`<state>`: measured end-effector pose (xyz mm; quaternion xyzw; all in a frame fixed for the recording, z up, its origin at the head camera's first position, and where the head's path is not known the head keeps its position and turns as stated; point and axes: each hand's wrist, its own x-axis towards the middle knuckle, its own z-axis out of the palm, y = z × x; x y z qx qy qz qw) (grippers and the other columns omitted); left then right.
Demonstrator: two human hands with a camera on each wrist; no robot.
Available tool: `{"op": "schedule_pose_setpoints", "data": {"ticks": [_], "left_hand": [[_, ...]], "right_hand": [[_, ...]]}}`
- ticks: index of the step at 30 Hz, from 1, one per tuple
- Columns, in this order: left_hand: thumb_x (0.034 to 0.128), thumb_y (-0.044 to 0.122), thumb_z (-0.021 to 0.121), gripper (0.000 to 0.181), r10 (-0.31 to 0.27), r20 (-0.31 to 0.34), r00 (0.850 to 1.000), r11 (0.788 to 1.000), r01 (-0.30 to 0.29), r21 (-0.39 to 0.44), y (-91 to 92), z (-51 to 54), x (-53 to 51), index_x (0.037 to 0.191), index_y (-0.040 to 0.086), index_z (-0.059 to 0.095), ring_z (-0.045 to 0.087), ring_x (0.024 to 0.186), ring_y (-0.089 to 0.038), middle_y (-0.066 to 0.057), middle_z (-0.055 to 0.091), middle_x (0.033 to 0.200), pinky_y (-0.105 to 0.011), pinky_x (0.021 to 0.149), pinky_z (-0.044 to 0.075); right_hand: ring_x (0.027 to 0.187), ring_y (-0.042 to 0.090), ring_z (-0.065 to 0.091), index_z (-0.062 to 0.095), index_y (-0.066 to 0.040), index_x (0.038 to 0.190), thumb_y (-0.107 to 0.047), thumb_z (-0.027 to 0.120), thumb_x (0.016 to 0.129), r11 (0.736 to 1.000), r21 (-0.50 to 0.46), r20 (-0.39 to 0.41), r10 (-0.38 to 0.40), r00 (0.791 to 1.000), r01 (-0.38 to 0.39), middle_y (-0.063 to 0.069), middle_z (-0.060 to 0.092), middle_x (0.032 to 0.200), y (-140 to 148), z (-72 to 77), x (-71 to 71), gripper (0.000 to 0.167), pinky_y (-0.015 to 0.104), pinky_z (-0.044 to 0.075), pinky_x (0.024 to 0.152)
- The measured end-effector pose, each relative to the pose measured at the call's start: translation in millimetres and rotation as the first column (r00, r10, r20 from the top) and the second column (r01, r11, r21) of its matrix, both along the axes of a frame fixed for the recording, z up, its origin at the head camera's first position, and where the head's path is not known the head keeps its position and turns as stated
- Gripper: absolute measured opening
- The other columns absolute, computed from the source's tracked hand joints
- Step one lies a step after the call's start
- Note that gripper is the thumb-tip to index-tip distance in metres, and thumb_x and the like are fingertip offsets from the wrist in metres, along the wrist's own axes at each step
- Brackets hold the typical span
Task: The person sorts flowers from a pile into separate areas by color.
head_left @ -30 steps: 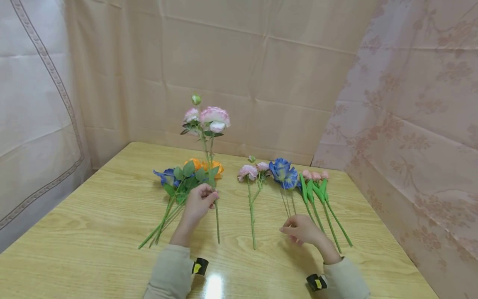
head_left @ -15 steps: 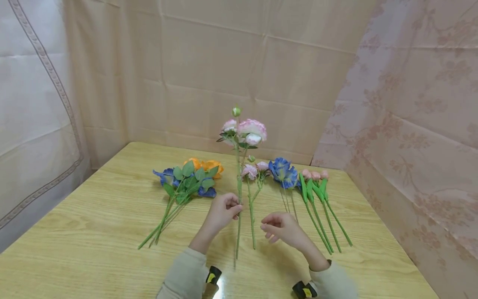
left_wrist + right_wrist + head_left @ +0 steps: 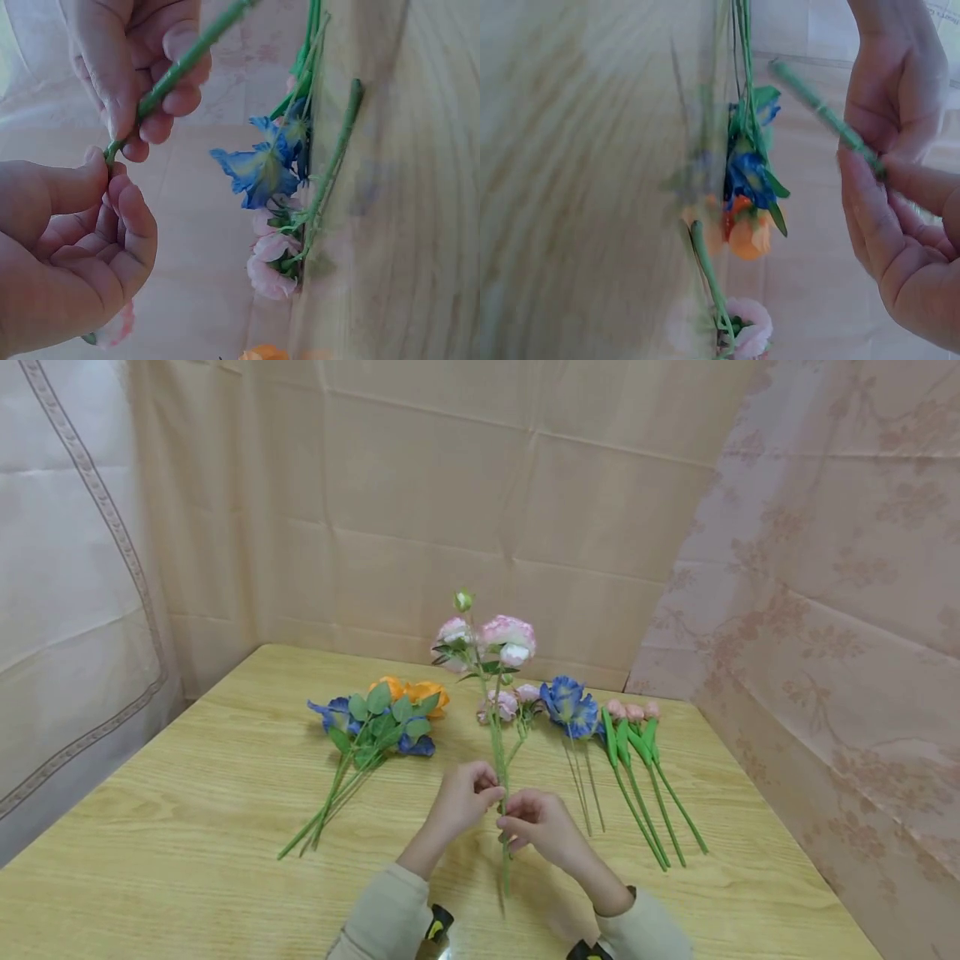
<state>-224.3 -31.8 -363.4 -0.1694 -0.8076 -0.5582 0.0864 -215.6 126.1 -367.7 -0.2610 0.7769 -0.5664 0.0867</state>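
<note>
A pink-and-white artificial peony [image 3: 507, 635], with several blooms and a green bud, stands nearly upright above the table. My left hand [image 3: 462, 796] pinches its green stem between thumb and fingers. Just below, my right hand [image 3: 546, 828] has its thumb and fingertips around the same stem. Both hands meet at this stem [image 3: 176, 71] in the left wrist view, the left hand [image 3: 82, 240] nearer the blooms. From the right wrist, the stem's lower end [image 3: 810, 97] sticks out past the right hand [image 3: 922, 240]. Behind the held flower lies another pink peony [image 3: 528, 693], partly covered.
On the wooden table [image 3: 225, 793], blue flowers [image 3: 570, 708] and pink tulips [image 3: 634, 714] with green leaves lie at the right. A bunch with orange flowers [image 3: 427, 695] and a blue flower [image 3: 336, 717] lies at the left. Beige cloth [image 3: 420, 485] hangs behind.
My left hand has carried the upright peony rightward from above the left bunch and lowered it slightly. My right hand has moved left from near the blue flowers onto its stem.
</note>
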Motion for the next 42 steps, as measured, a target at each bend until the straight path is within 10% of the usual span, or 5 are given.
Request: {"op": "schedule_pose_setpoints", "data": {"ticks": [13,29,42], "left_hand": [[0.0792,0.001,0.065,0.010,0.041,-0.033,0.999,0.994,-0.044,-0.100,5.3,-1.9,1.3,0.072,0.002,0.058,0.046,0.058,-0.008,0.001,0.055,0.065,-0.021,0.052,0.041],[0.0821,0.008,0.062,0.024,-0.018,0.011,1.000,0.977,0.020,-0.214,6.7,-4.1,1.1,0.101,-0.006,0.059,0.046,0.054,-0.007,0.000,0.056,0.067,-0.021,0.047,0.039],[0.0843,0.011,0.060,0.013,-0.055,0.011,0.998,0.950,0.055,-0.308,3.0,-4.8,0.8,0.091,-0.001,0.062,0.043,0.052,-0.008,0.002,0.050,0.062,-0.021,0.045,0.037]], "right_hand": [[0.061,0.035,0.059,0.052,0.012,0.080,0.009,0.055,0.084,0.998,0.060,-0.002,-0.027,1.000,0.027,0.016,0.059,0.071,-4,-3.8,-0.1,0.006,0.034,0.052,0.053],[0.060,0.014,0.059,0.053,0.015,0.085,0.009,0.053,0.084,0.991,0.038,0.053,-0.129,0.990,0.127,0.019,0.059,0.073,2,-1.3,-14.3,0.006,0.033,0.052,0.054],[0.057,0.010,0.058,0.052,0.014,0.085,0.010,0.053,0.084,0.981,0.037,0.186,-0.196,0.963,0.192,0.006,0.056,0.066,11,-7.5,-34.2,0.004,0.029,0.052,0.055]]}}
